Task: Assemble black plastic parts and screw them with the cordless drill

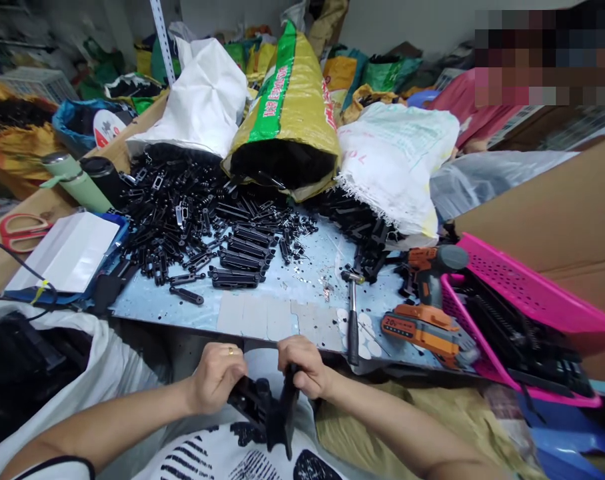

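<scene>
A black plastic bracket-like part (pixel 276 421) with two arms is held over my lap, below the table's front edge. My left hand (pixel 216 377) is closed round its left arm, thumb along the top. Around the right arm my right hand (pixel 302 365) is closed too. The part's exact kind cannot be made out. On the table ahead lie a row of long black plastic pieces (pixel 243 257) and a heap of smaller black pieces (pixel 165 217). A hammer (pixel 352 317) rests near the edge, to the right of my right hand.
An orange cordless drill (pixel 425 307) lies by a pink basket (pixel 537 287) of black parts. Sacks, including a yellow one (pixel 302 100), stand behind the heap. Red scissors (pixel 25 232) and a green bottle (pixel 75 180) are left. Another person (pixel 455 110) is at the back right.
</scene>
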